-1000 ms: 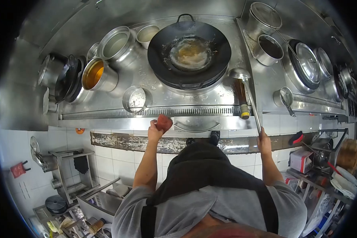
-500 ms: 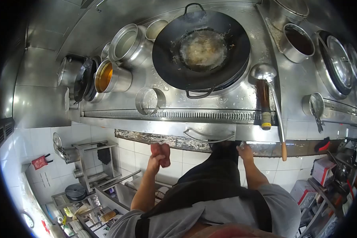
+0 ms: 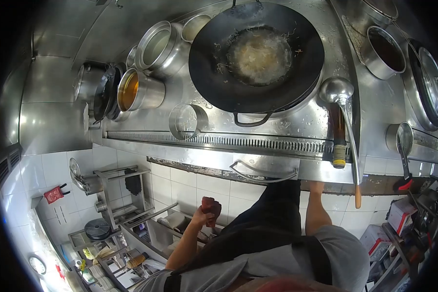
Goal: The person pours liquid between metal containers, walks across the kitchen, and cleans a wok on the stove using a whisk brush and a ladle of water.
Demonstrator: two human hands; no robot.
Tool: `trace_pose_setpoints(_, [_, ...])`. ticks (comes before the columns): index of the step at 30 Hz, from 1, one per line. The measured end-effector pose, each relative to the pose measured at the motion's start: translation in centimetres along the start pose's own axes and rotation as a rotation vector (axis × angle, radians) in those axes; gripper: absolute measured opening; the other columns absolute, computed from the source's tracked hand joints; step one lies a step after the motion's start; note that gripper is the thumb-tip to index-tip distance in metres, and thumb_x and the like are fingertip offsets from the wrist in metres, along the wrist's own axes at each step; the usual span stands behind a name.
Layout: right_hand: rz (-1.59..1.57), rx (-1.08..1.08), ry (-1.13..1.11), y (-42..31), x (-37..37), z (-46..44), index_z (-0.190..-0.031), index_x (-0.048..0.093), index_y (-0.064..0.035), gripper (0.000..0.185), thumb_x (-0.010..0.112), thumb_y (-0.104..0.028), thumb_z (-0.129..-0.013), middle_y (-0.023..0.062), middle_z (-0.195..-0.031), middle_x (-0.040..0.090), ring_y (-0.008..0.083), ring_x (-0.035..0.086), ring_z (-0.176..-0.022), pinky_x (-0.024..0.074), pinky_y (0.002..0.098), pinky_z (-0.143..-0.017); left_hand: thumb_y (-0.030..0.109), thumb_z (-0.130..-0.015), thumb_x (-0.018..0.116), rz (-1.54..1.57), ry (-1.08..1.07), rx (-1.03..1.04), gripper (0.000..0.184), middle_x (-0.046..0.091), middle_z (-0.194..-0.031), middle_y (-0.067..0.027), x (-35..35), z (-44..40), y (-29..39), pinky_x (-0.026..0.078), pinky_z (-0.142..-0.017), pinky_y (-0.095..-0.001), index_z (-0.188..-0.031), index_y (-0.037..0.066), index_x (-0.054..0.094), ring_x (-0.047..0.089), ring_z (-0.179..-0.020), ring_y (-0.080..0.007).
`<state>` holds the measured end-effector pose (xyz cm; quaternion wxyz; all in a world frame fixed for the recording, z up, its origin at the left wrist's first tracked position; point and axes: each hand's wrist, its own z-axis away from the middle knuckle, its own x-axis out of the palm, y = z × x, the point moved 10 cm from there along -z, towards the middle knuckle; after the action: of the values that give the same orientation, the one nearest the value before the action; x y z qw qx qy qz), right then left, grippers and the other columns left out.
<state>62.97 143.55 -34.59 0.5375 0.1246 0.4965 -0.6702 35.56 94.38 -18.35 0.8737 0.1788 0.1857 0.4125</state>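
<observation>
Right, the left hand (image 3: 200,215) has its fingers closed round a folded red cloth (image 3: 210,211), out in front of the body and well apart from the steel desk (image 3: 214,117). The right arm (image 3: 317,211) runs up to the desk's front edge, and the hand disappears behind it; from where I'm standing I cannot tell whether those fingers are wide, narrow or wrapped round something. Up on the desk sits the big black wok (image 3: 209,73), pale frothy liquid (image 3: 260,56) in its bottom, thin strands on its sides, one loop handle (image 3: 253,124) pointing towards the person.

Now look at that ladle (image 3: 337,90): bowl up on the desk, wooden grip (image 3: 358,196) poking out past the edge, near the right forearm, and a yellow-ended bottle (image 3: 338,151) beside its shaft. That's the spot to mind, I'd say: one careless elbow could flip the lot. Best to move the hidden hand low and straight, on the wok side of that grip. As for the cloth, I'd want it bunched snugly in the palm, no loose corner trailing, thick enough to guard skin from metal that may well be hot.
</observation>
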Motion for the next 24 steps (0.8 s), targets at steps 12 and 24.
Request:
trace_pose_setpoints(12, [0.25, -0.514, 0.269, -4.4, -1.7, 1.5, -0.106, 0.055, -0.0042, 0.028, 0.051, -0.022, -0.084, 0.0155, -0.095, 0.06, 0.0287, 0.06, -0.084, 0.0484, 0.0395, -0.071, 0.0, -0.064, 0.066, -0.341, 0.03, 0.018, 0.054, 0.058, -0.1, -0.0092, 1.2, -1.0, 3.4, 0.051, -0.075, -0.0319, -0.115, 0.003, 0.049, 0.059, -0.087, -0.0202])
trace_pose_setpoints(24, [-0.474, 0.386, -0.142, 0.6, -2.6, 2.4, -0.085, 0.058, 0.0004, 0.029, 0.054, -0.028, -0.083, 0.0141, -0.058, 0.06, 0.0229, 0.059, -0.046, 0.0453, 0.0352, -0.043, 0.001, -0.067, 0.065, 0.118, -0.11, 0.157, 0.051, 0.057, -0.096, -0.0072, 9.0, 5.2, 15.1, 0.047, -0.078, -0.0317, -0.115, 0.002, 0.048, 0.056, -0.089, -0.0192])
